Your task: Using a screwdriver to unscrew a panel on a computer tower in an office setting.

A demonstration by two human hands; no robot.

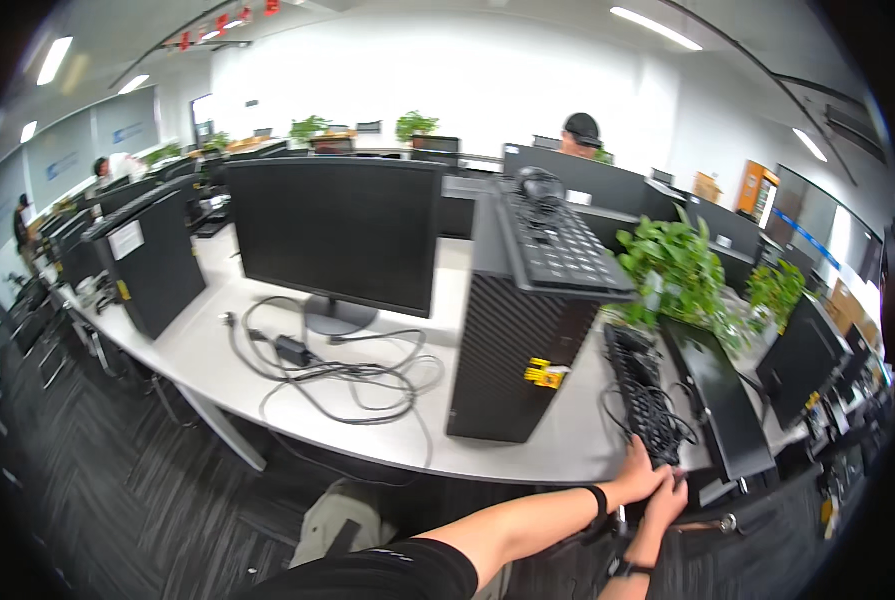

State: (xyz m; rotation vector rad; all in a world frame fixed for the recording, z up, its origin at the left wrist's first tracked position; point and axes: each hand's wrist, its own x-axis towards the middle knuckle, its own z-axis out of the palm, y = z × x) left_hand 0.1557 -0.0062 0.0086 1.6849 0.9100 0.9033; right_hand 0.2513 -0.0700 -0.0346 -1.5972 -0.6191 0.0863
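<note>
My left hand [639, 474] and my right hand [667, 498] are close together at the front edge of the desk, right of the computer tower. Both have closed fingers, at the near end of a black keyboard [640, 385] with dark cable looped over and beside it. What the fingers pinch is too small and blurred to make out. The black computer tower [508, 365] stands upright with a yellow sticker on its front. On its top lies another black keyboard [558, 245] with a coiled cable at the far end.
A black monitor [336, 235] stands left of the tower, with tangled black cables [368, 372] and a power adapter [293, 350] before it. A flat black panel [716, 395] lies right of my hands, near a leafy plant [673, 265]. Beyond the dividers sits a person in a cap [581, 132].
</note>
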